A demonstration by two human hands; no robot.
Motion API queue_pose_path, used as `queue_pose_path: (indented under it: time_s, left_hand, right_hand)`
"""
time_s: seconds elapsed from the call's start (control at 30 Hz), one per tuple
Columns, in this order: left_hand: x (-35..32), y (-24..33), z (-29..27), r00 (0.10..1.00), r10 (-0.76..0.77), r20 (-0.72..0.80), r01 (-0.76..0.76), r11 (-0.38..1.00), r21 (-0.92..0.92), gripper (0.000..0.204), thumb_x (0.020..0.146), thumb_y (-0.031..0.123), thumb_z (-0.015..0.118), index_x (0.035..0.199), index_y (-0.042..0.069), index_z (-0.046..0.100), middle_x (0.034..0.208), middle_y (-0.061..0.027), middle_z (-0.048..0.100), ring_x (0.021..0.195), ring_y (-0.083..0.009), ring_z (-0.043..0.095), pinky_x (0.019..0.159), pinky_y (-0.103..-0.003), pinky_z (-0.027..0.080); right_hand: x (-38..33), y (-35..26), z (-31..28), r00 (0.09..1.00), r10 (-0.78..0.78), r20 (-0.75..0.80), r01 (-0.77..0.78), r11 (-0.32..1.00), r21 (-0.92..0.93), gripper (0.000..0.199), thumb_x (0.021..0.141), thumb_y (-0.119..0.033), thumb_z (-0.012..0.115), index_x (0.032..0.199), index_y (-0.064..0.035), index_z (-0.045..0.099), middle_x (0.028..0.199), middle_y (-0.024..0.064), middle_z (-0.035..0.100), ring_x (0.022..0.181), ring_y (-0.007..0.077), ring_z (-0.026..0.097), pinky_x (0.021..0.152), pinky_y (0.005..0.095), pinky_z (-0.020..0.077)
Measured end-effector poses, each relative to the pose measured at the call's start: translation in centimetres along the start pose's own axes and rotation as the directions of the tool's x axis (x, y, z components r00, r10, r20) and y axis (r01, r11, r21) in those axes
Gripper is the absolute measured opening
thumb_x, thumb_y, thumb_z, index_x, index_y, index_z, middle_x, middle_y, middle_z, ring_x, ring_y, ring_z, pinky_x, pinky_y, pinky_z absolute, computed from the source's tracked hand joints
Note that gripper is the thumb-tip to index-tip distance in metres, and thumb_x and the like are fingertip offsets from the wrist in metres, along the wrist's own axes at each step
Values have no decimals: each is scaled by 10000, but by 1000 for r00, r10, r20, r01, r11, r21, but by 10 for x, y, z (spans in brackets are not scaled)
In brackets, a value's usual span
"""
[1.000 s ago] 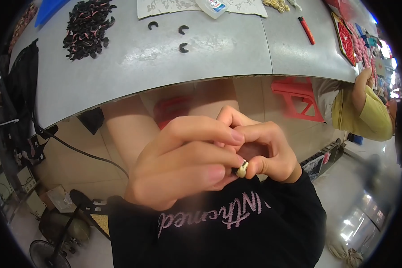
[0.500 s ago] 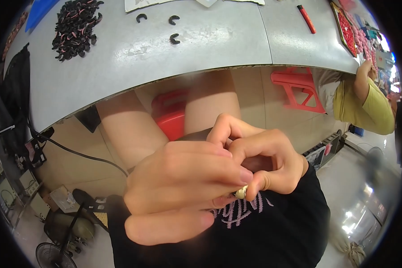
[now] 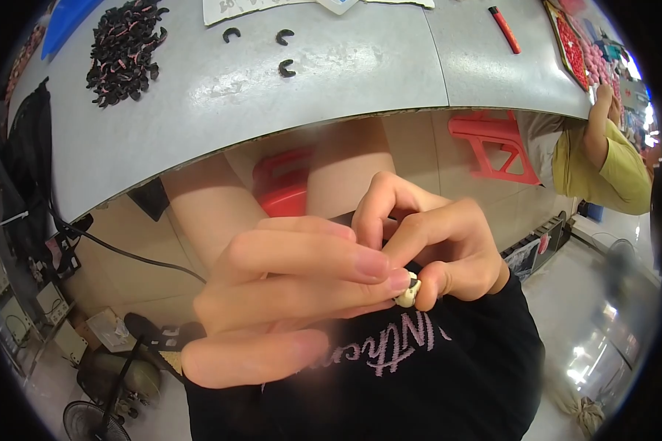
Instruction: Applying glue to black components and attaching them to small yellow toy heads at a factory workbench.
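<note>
Close below the camera, my left hand (image 3: pixel 287 294) and my right hand (image 3: pixel 434 242) meet in front of my black shirt. Both pinch one small cream-coloured piece with a dark end (image 3: pixel 407 292) between their fingertips. My left fingers stretch across toward the right hand, whose fingers curl over the piece. Most of the small piece is hidden by the fingertips.
A grey table (image 3: pixel 272 95) lies ahead with a heap of dark curved parts (image 3: pixel 125 48), three loose curved parts (image 3: pixel 287 67) and a red pen (image 3: pixel 504 20). Another person in a yellow-green sleeve (image 3: pixel 603 162) works at the right. Red stools (image 3: pixel 493 143) stand below.
Both hands have come closer to the camera and slightly lower, still pinching the small piece. The view has shifted, so the table sits higher in the picture.
</note>
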State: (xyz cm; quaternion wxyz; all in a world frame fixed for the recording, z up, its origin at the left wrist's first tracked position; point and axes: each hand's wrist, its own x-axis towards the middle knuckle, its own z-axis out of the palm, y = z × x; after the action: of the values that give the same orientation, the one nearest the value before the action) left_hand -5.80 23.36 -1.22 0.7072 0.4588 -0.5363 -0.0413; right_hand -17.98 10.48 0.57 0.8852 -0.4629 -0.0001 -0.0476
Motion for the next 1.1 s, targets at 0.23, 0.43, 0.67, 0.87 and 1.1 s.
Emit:
queue_pose_path:
  time_s: [0.23,0.43,0.67,0.87,1.1]
  left_hand:
    - [9,-9,-10,996,-68,59,68,998,1,740,684,-2,772,1231,109,287,923,-167,667,1036,-267,517,839,-299,439]
    - [7,-21,-8,960,-275,59,271,960,64,715,685,11,772,1205,37,282,927,-204,656,1003,-301,573,884,-377,438]
    - [3,-28,1,934,-357,-19,356,934,-26,638,716,-29,729,1194,15,308,988,-214,636,1028,-292,568,924,-390,419]
    - [3,-24,4,859,-510,-50,502,858,-110,518,744,-79,657,1178,-14,383,1032,-185,606,1024,-247,566,931,-362,426]
    - [5,-19,0,792,-610,28,603,774,-191,336,729,-112,611,1037,-45,494,1042,-169,587,975,-210,571,893,-327,451]
  right_hand:
    - [3,0,10,981,122,-153,-74,953,293,205,917,-96,527,1046,44,601,1074,110,491,974,177,510,869,309,414]
    - [10,15,20,891,218,-399,-38,911,411,381,900,-358,550,1072,-19,578,1060,62,572,1012,204,492,897,337,394]
    - [17,19,13,926,169,-336,54,826,562,251,950,-288,477,1099,-118,584,1072,30,607,1027,191,478,935,333,372]
    - [22,23,20,884,264,-384,36,782,622,270,953,-305,470,1116,-102,542,1058,28,574,1002,191,469,917,321,378]
    - [30,18,27,879,262,-399,-50,883,468,375,949,-391,453,1100,-55,520,1025,45,529,955,176,469,846,325,405]
